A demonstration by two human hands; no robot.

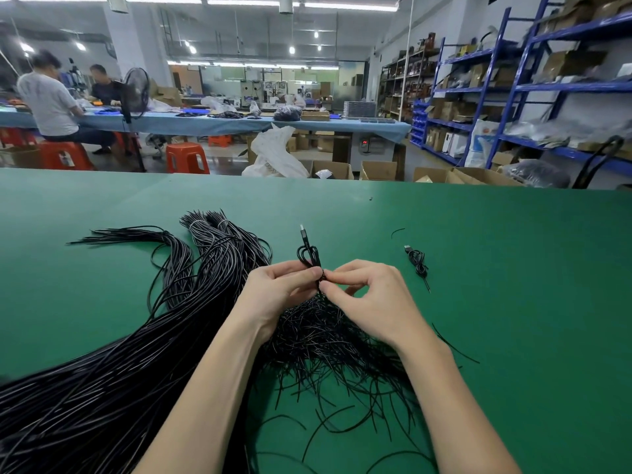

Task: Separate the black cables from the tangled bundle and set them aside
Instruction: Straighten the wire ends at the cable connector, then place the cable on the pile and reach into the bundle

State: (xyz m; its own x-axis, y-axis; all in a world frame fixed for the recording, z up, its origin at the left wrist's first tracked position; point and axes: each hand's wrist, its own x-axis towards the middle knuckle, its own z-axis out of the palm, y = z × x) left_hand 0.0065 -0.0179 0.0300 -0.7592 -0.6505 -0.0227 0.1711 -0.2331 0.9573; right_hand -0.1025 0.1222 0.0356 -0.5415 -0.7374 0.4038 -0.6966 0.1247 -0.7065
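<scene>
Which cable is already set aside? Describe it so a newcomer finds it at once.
Start at the green table and the two hands working at its middle. Look to the right of the right hand: a small coiled cable lies alone on bare green. Unlike the big bundle on the left, it is short, wound up, and shows a plug.

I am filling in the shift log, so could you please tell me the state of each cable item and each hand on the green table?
Left hand: pinches the coiled cable.
Right hand: pinches the same coil.
Coiled cable: looped, held upright, plug on top.
Finished cable: coiled, lying apart on the right.
Long cable bundle: lying loose on the left, far ends tied.
Thin tie strips: loose heap under the hands.
Green table: bears everything.
</scene>
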